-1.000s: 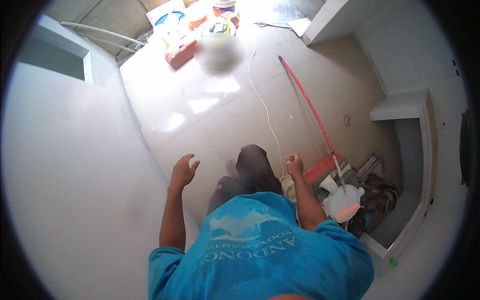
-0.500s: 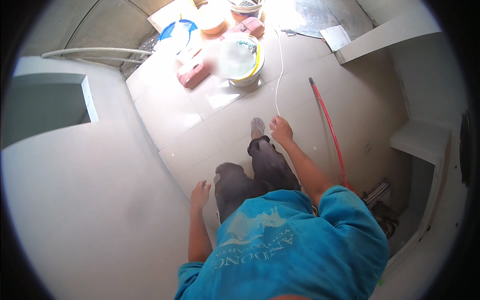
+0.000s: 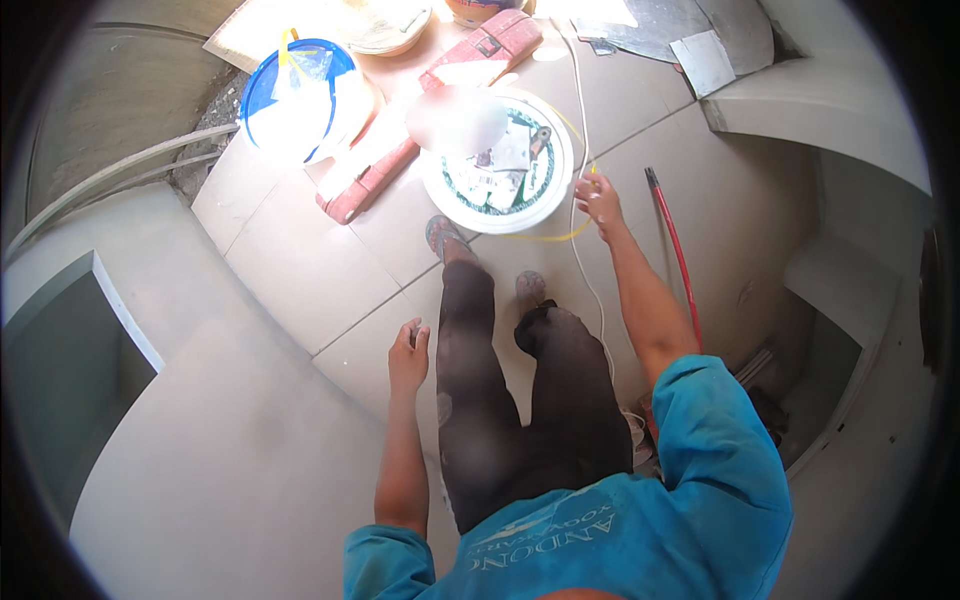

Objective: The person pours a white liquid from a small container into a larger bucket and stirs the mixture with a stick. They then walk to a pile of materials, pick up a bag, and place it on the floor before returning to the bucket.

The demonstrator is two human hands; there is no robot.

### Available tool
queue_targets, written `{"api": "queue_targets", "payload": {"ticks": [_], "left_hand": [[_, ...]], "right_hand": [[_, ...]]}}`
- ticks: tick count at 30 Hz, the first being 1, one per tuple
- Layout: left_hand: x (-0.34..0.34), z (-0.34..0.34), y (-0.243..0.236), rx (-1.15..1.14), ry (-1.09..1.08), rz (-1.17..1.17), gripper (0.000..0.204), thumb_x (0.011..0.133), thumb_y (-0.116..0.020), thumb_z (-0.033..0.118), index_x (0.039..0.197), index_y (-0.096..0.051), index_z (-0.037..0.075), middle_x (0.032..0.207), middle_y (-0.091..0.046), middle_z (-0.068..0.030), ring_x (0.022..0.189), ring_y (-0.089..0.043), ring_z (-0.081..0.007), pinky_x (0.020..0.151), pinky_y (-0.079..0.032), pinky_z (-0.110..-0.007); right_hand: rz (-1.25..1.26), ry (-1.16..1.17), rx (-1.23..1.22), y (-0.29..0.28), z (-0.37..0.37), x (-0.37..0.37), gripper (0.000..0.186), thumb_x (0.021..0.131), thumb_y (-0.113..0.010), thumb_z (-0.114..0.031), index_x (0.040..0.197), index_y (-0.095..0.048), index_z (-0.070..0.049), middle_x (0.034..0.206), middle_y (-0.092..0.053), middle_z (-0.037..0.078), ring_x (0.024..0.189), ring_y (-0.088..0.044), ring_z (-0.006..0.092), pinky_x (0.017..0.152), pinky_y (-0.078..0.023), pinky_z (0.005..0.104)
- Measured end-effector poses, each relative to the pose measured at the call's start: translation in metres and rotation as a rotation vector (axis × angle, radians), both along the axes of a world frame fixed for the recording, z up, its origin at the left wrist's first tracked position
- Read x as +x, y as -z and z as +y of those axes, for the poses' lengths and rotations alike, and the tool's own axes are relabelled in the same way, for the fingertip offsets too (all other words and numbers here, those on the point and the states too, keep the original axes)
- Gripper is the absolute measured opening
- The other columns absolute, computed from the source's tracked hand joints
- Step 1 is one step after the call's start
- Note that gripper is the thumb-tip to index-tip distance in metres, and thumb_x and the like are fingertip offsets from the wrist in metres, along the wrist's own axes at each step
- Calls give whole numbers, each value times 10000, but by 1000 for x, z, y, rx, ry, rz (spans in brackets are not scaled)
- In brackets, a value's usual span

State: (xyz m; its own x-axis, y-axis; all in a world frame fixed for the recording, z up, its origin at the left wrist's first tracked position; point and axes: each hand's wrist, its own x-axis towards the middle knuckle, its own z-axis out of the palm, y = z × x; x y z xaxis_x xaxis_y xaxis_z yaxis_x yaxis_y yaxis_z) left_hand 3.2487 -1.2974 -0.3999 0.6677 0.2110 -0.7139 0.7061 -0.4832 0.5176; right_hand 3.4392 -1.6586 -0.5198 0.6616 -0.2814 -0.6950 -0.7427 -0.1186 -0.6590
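Left hand (image 3: 408,360) hangs empty, half-uncurled; right hand (image 3: 600,203), grip unclear, curls by a round plastic bucket (image 3: 499,221).

At the upper left we see a blue-rimmed bucket (image 3: 262,85) on the tiled floor (image 3: 290,285), with a shallow basin (image 3: 390,45) near it, partly washed out by glare. Close by, we find a reddish case (image 3: 490,48). To our right stretches a red pole (image 3: 676,245); farther off lies a white square panel (image 3: 704,62). Pale pipes (image 3: 125,172) curve above a wall opening (image 3: 70,370) at left.
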Motion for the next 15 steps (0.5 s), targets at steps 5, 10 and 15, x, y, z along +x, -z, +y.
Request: {"api": "queue_targets", "payload": {"ticks": [5, 10, 15], "left_hand": [[108, -3, 78, -6, -40, -19, 447, 880, -517, 292, 1196, -481, -24, 1106, -568, -204, 1045, -554, -283, 886, -424, -352], [170, -20, 184, 225, -67, -178, 479, 826, -589, 308, 1156, -508, -30, 1107, -500, -253, 991, -538, -327, 819, -444, -383], [215, -32, 199, 81, -260, 12, 349, 776, -650, 250, 1017, -603, 3, 943, -584, -166, 843, -583, -258, 741, -450, -365]], "right_hand": [[68, 33, -137, 46, 19, 35, 302, 815, -594, -216, 1045, -554, -25, 947, -599, 105, 859, -576, 166, 724, -467, 312], [8, -285, -507, 53, 48, 46, 394, 706, -682, -145, 1050, -558, 4, 934, -581, 159, 849, -588, 292, 767, -457, 361], [47, -203, -505, 45, 45, 49, 378, 660, -730, -122, 988, -566, -28, 919, -543, 131, 856, -554, 295, 766, -439, 374]]}}
